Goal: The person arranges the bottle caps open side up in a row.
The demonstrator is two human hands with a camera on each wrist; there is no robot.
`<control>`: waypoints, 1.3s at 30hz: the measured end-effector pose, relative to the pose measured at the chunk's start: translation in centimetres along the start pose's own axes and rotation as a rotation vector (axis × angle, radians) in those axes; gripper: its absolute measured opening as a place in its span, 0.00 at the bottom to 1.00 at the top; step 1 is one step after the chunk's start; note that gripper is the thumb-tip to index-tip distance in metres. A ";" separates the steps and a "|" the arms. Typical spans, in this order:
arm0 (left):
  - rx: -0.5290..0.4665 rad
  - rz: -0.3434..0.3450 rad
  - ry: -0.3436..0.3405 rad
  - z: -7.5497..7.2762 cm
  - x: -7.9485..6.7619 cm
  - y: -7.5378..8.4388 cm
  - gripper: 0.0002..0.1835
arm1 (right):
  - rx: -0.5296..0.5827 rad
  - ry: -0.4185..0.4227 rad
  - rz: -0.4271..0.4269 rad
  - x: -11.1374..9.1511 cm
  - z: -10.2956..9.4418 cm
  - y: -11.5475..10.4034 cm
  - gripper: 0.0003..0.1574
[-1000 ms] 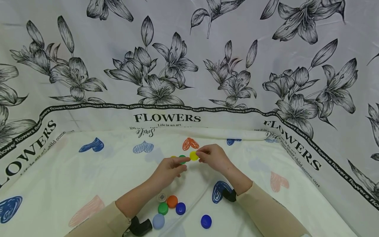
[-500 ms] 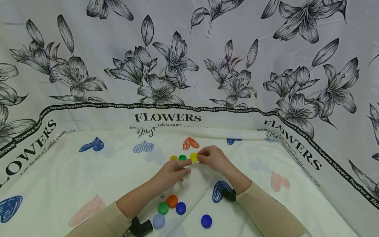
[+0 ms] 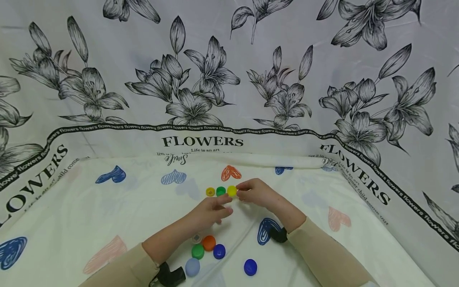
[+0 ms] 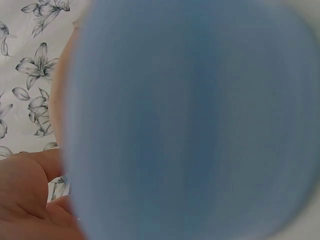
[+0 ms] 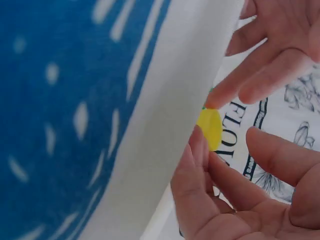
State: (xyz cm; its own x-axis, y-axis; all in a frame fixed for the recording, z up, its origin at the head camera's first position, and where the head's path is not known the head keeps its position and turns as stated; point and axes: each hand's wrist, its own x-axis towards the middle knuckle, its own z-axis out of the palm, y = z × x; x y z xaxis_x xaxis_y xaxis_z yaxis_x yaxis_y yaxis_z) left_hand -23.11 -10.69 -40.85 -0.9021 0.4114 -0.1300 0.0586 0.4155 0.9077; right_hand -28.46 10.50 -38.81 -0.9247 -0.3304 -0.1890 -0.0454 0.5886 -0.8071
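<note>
A row on the cloth holds a yellow-orange bottle cap [image 3: 210,192], a green bottle cap [image 3: 220,191] and a bright yellow bottle cap [image 3: 232,191]. My right hand [image 3: 256,193] touches the bright yellow cap's right side with its fingertips; in the right wrist view, the thumb stands apart from the cap [image 5: 210,129]. From the near left, my left hand [image 3: 208,210] reaches in with its index finger extended, the tip at the yellow cap's lower edge. Nothing is gripped in the left hand. A large blurred blue shape [image 4: 195,120] covers most of the left wrist view.
Nearer me lie an orange cap [image 3: 209,243], a green cap [image 3: 197,251], a pale blue cap [image 3: 192,267], a whitish cap [image 3: 196,238] and dark blue caps [image 3: 219,251]. The heart-print cloth [image 3: 143,215] meets a flower-print curtain [image 3: 229,99] behind.
The bright yellow cap has shifted left, close beside the green one, with my right hand following it. My left hand has drawn slightly toward me, uncovering the yellow-orange and green caps.
</note>
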 end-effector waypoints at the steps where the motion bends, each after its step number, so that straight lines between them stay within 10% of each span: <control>1: 0.003 0.003 -0.006 0.0 0.0 -0.1 0.29 | 0.014 -0.013 0.011 0.1 -0.1 0.1 0.24; 25: 0.089 -0.027 -0.073 0.3 0.5 -0.3 0.31 | 0.086 -0.173 0.003 0.1 -0.9 0.9 0.35; 39: 0.120 0.028 -0.087 -4.2 -0.8 0.9 0.14 | -0.101 -0.135 -0.125 -2.2 0.5 -1.9 0.35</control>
State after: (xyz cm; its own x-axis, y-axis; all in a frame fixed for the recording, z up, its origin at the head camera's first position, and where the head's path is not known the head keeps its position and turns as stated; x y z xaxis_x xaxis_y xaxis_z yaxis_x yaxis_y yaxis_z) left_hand -24.12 -14.09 -38.25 -0.8592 0.4909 -0.1442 0.1388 0.4948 0.8579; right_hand -26.17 9.74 -37.19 -0.8509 -0.4970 -0.1698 -0.2003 0.6060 -0.7699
